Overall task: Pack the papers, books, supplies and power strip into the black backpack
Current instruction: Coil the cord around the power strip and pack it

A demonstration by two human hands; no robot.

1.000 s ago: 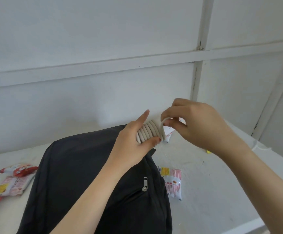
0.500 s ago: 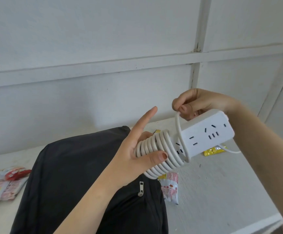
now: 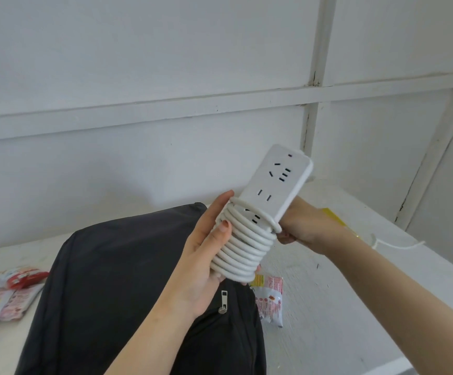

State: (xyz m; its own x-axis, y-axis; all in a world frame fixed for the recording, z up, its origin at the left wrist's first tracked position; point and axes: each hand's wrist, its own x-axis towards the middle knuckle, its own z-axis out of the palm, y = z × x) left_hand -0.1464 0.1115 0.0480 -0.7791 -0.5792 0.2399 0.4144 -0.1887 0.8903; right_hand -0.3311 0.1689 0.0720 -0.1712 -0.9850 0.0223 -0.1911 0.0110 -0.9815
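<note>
The person's two arms come into view bare. The left forearm [image 3: 155, 339] is uncovered from the wrist to where the bottom edge of the view cuts it off. The right forearm [image 3: 398, 288] is likewise uncovered as far as the right edge. The left grip [image 3: 206, 263] has slender fingers, and its thumbnail [image 3: 224, 226] is short, rounded and painted a dark reddish-brown. The right grip [image 3: 306, 228] shows mostly its back and bare wrist, with faint lines over the knuckles. Its fingertips [image 3: 284, 236] are largely hidden, so whether those nails carry the same polish cannot be told.
</note>
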